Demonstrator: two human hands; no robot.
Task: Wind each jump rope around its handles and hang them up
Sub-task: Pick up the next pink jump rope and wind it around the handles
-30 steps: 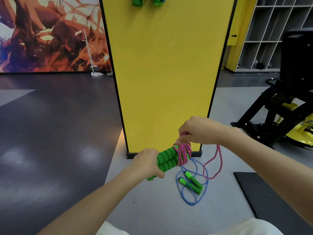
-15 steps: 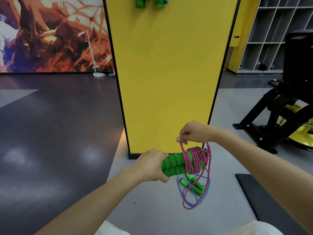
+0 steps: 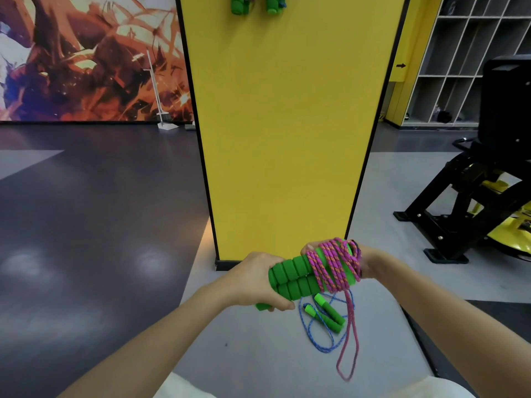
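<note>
Left hand (image 3: 258, 282): clenched round the near ends of the two green handles (image 3: 293, 280), which lie side by side and point away and to the right.

Right hand (image 3: 370, 262): at the far end, mostly behind the coils. Fingertips (image 3: 309, 249) curl over the top of the bundle, so I read it as grasping the pink rope (image 3: 333, 268) against the handles. The exact pinch is hidden.

Coils: several crossing turns bunched on the far half, with the near half bare foam. Below the grip a loose loop (image 3: 349, 346) of the same rope hangs toward the floor.

Judgement: winding is mostly done and only that loop remains.
- Hold tension with the right hand.
- Lay the last turns side by side toward my left hand, not stacked on the bunch.
- Save a short end to tuck under the final turn.
- Left grip stays firm so the handles do not splay.

Under the grip, on the floor: blue rope (image 3: 314, 334), unwound, is next. Beyond the grip: yellow pillar (image 3: 287, 124), with two hung bundles (image 3: 241, 5) high on it
</note>
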